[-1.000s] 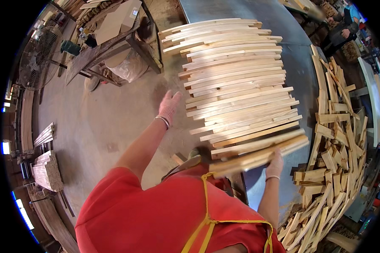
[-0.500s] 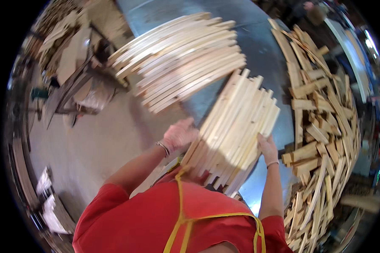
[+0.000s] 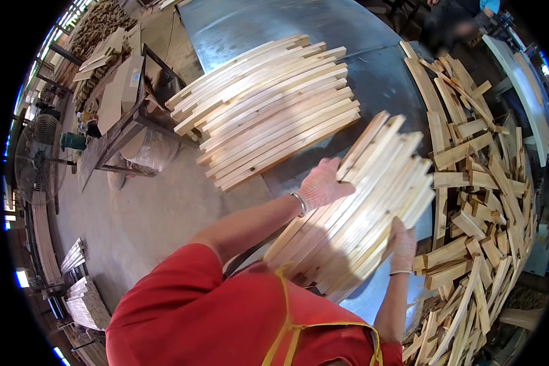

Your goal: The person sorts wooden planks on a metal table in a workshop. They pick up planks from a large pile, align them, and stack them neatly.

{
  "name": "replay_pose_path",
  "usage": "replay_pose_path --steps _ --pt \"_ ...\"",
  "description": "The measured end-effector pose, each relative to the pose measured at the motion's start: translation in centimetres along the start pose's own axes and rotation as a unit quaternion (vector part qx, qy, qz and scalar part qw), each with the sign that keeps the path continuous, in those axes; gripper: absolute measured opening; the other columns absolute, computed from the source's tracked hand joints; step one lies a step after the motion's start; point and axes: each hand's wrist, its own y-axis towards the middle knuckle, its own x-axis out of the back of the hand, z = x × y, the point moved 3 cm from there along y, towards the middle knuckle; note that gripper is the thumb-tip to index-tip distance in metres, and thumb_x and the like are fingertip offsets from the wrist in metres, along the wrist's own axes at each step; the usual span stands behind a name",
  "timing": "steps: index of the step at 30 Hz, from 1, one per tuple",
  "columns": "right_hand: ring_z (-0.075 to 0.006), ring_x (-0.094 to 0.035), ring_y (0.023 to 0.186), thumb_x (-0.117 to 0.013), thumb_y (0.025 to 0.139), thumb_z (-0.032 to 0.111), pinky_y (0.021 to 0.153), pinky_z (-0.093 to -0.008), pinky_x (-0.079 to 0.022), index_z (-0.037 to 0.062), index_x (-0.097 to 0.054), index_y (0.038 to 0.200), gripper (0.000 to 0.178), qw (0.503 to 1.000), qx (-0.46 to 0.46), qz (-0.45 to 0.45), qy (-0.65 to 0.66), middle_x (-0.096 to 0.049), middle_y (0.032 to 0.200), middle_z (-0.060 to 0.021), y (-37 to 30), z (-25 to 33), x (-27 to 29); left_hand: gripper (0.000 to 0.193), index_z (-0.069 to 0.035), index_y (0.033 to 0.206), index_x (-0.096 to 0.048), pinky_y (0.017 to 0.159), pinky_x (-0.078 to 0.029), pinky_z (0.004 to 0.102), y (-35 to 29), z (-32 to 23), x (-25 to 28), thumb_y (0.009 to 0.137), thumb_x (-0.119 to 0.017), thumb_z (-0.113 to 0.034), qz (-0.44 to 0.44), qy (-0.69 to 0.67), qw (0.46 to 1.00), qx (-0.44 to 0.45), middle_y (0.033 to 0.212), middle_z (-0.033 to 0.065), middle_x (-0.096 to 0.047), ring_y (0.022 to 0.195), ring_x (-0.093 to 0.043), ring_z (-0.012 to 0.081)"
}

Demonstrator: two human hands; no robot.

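Side by side in front of me lies a near batch of pale wooden strips (image 3: 372, 207), slanting up to the right with uneven ends. My left hand (image 3: 324, 185), in a light knitted glove, is closed at the batch's left edge, its thumb over the top. Gloved too, my right hand (image 3: 401, 245) grips the opposite edge, its fingers partly hidden by the wood. Just beyond, a second batch of wooden strips (image 3: 274, 110) rests at another angle, touched by neither hand. Both batches are on a grey metal-topped table (image 3: 244, 36).
A heap of loose wood offcuts (image 3: 470, 201) runs along the table's right side. At left stand a metal-framed bench (image 3: 125, 131) with cardboard on it and a fan (image 3: 38, 158). Another person (image 3: 457, 24) is at the far right. Stacked boards (image 3: 86, 305) lie at lower left.
My left hand has moved right and forward, from beside the near batch onto its left edge. My right hand stays at the right edge. The whole view has shifted slightly.
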Motion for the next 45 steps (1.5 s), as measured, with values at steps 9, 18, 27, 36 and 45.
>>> replay_pose_path --steps 9,18,27,36,45 --pt "-0.0224 -0.058 0.122 -0.085 0.094 0.036 0.111 -0.037 -0.044 0.0 -0.054 0.146 0.071 0.893 0.409 -0.186 0.02 -0.063 0.135 -0.0119 -12.7 22.6 1.2 0.113 -0.002 0.16 -0.039 0.11 -0.05 0.0466 -8.2 -11.7 13.6 0.07 -0.093 -0.043 -0.2 -0.192 0.844 -0.459 0.141 0.0227 -0.055 0.129 -0.058 0.0424" --pt "-0.0272 -0.06 0.133 -0.06 0.11 0.032 0.12 -0.0423 -0.046 0.0022 -0.036 0.162 0.065 0.961 0.075 -0.007 0.266 -0.057 0.152 -0.0133 -16.2 -4.0 -2.3 0.099 -0.006 0.169 -0.021 0.128 -0.031 0.044 -1.6 8.2 10.3 0.086 -0.074 -0.015 -0.026 0.256 0.865 -0.431 0.163 0.0199 -0.045 0.153 -0.043 0.032" --pt "-0.0483 -0.054 0.138 -0.062 0.089 0.001 0.113 -0.05 -0.047 0.0003 -0.027 0.165 0.083 0.877 0.129 -0.06 -0.459 -0.049 0.155 -0.0339 -12.3 -3.1 -11.8 0.05 -0.005 0.147 -0.057 0.112 -0.05 0.0444 1.1 13.2 12.2 0.098 -0.057 -0.011 0.035 0.489 0.781 -0.386 0.149 0.0153 -0.059 0.135 -0.061 0.0307" --pt "-0.0359 -0.056 0.132 -0.081 0.088 0.03 0.103 -0.0472 -0.05 -0.0019 -0.005 0.17 0.117 0.984 -0.044 -0.162 0.066 -0.048 0.153 -0.026 -10.0 1.1 -15.0 0.059 -0.009 0.149 -0.054 0.122 -0.038 0.0475 -6.3 20.0 14.8 0.094 -0.066 -0.027 -0.066 0.265 0.916 -0.292 0.157 0.0119 -0.052 0.147 -0.047 0.0306" --pt "-0.0288 -0.065 0.119 -0.077 0.09 0.023 0.103 -0.0413 -0.054 0.0006 -0.015 0.167 0.101 0.965 0.039 -0.125 -0.225 -0.061 0.137 -0.0168 -6.6 -7.6 -6.9 0.073 -0.002 0.153 -0.053 0.115 -0.048 0.045 -7.7 39.1 23.8 0.092 -0.076 -0.034 -0.189 0.027 0.981 0.025 0.162 0.0183 -0.049 0.142 -0.056 0.0353"
